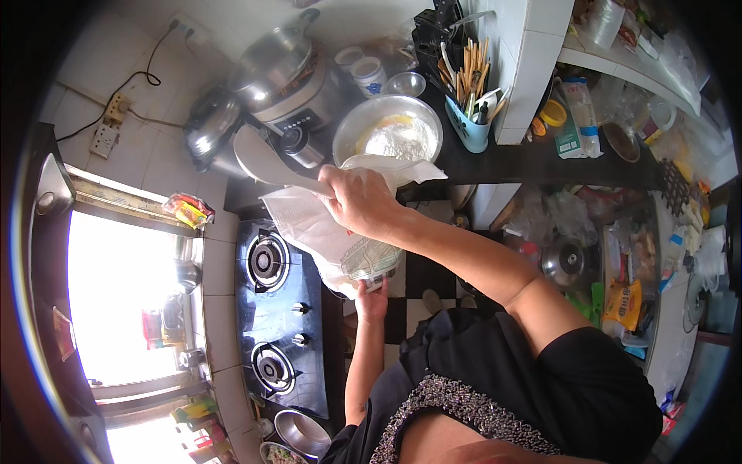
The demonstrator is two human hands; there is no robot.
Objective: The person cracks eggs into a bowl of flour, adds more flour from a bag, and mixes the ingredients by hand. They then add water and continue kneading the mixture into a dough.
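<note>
A white paddle-shaped spoon is in my right hand, its broad head pointing to the upper left. The same hand is at the upper edge of a white bag that bears printing, and seems to pinch it. From below, my left hand supports the bag's lower end, the fingers partly hidden by it. The bag's top reaches over the near rim of a metal bowl. White powder, apparently flour, lies in the bowl with something yellowish at its far side.
A two-burner gas stove lies to the left. Behind the bowl stand an electric cooker, a lidded jar and a glass bowl. A light-blue holder full of chopsticks and utensils stands beside a tiled pillar.
</note>
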